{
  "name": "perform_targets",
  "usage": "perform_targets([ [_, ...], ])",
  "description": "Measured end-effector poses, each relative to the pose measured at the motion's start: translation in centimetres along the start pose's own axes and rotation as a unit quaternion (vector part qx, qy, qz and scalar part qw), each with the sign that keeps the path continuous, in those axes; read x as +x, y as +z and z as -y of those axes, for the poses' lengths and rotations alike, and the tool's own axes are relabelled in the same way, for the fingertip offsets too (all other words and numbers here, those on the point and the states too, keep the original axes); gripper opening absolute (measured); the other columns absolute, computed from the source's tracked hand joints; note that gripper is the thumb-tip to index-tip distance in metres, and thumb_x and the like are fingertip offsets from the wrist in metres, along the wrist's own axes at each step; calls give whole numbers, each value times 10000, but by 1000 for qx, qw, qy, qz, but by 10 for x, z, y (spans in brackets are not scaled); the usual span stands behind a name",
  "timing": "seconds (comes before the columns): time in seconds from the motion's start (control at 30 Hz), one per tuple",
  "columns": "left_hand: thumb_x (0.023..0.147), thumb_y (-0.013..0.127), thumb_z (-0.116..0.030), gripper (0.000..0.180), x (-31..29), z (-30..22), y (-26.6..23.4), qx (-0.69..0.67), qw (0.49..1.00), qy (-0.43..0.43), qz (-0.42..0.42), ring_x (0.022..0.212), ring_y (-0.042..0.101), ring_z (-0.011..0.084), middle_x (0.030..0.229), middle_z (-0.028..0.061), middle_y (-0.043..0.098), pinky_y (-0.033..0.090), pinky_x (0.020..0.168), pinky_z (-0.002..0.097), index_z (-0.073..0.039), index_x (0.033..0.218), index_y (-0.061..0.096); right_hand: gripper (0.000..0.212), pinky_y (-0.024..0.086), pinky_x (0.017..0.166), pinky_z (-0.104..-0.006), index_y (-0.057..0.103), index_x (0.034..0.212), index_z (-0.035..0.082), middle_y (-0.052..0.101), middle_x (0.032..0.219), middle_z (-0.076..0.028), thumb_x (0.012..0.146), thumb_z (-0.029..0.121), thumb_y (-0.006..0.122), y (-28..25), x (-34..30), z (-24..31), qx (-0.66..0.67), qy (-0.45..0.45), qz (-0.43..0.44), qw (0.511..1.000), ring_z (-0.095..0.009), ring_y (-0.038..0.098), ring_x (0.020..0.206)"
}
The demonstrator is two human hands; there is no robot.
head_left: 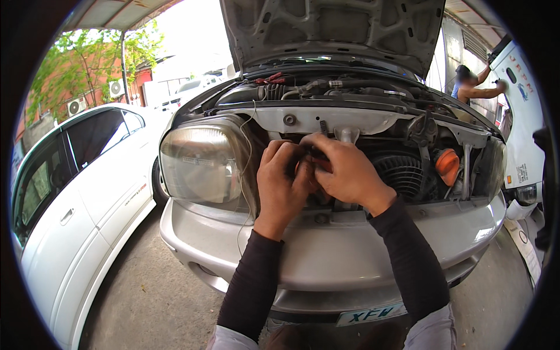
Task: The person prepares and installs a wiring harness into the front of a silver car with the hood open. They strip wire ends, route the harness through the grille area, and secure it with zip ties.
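Both my hands meet in front of the open nose of a silver car, at the gap beside the cloudy headlight (201, 166). My left hand (280, 181) has its fingers curled in a pinch. My right hand (349, 172) is bent over from the other side, thumb and fingers closed against the left fingertips. A bit of red shows between the hands, but the fingers cover most of what they grip. Down past the headlight, left of my left hand, hangs a thin pale wire (249, 157).
The raised hood (332, 29) stands over the engine bay. An orange horn-shaped part (447, 166) sits right of a black ribbed fan (399, 175). Below runs the silver bumper (332, 251). A white car (87, 186) is parked left; at right, a person (469, 90) touches a white panel (519, 116).
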State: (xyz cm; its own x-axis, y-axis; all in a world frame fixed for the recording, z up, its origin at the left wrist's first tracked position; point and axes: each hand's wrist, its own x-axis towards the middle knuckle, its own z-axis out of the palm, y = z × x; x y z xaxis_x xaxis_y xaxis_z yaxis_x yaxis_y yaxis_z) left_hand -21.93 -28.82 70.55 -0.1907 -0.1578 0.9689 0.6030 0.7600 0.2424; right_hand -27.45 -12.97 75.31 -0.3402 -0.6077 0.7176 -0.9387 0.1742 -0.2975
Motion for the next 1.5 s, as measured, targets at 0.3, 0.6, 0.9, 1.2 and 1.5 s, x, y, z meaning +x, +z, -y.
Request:
perform_targets([
  [0.3, 1005, 649, -17, 149, 1, -1, -9, -225, 949, -210, 69, 955, 680, 150, 1085, 71, 697, 538, 864, 279, 60, 1120, 707, 206, 591, 758, -436, 707, 1099, 66, 756, 994, -158, 894, 48, 722, 28, -8, -17, -77, -54, -173, 980, -369, 744, 916],
  [0.6, 925, 688, 16, 380, 37, 25, -11, -99, 954, -73, 272, 1226, 650, 206, 1291, 118, 733, 494, 1083, 343, 20, 1304, 710, 125, 555, 684, -420, 705, 1029, 34, 739, 868, -185, 931, 91, 758, 28, -21, -12, 84, 14, -225, 971, -399, 731, 796],
  [0.9, 839, 768, -1, 302, 43, 18, -20, 39, 973, 54, 222, 877, 722, 310, 1020, 122, 720, 568, 807, 373, -65, 1133, 796, 117, 562, 736, -293, 758, 1037, -13, 772, 893, -113, 946, 59, 768, 35, -30, -13, 71, -9, -268, 961, -189, 731, 795],
  [1.2, 993, 696, -66, 252, 34, 15, -24, -89, 963, -176, 182, 964, 724, 141, 1059, 117, 788, 560, 869, 314, 22, 1226, 735, 120, 550, 714, -262, 737, 1023, -57, 769, 877, -89, 982, 55, 732, 50, -27, -9, 275, 129, -230, 925, -89, 711, 801],
  [1.5, 1009, 691, -84, 310, 20, 6, -30, -163, 930, -252, 213, 956, 706, 115, 1051, 117, 790, 548, 883, 282, 20, 1300, 720, 191, 553, 809, -222, 736, 1143, -90, 761, 991, -94, 971, -9, 716, 50, -29, -9, 427, 152, -188, 871, -102, 707, 888],
])
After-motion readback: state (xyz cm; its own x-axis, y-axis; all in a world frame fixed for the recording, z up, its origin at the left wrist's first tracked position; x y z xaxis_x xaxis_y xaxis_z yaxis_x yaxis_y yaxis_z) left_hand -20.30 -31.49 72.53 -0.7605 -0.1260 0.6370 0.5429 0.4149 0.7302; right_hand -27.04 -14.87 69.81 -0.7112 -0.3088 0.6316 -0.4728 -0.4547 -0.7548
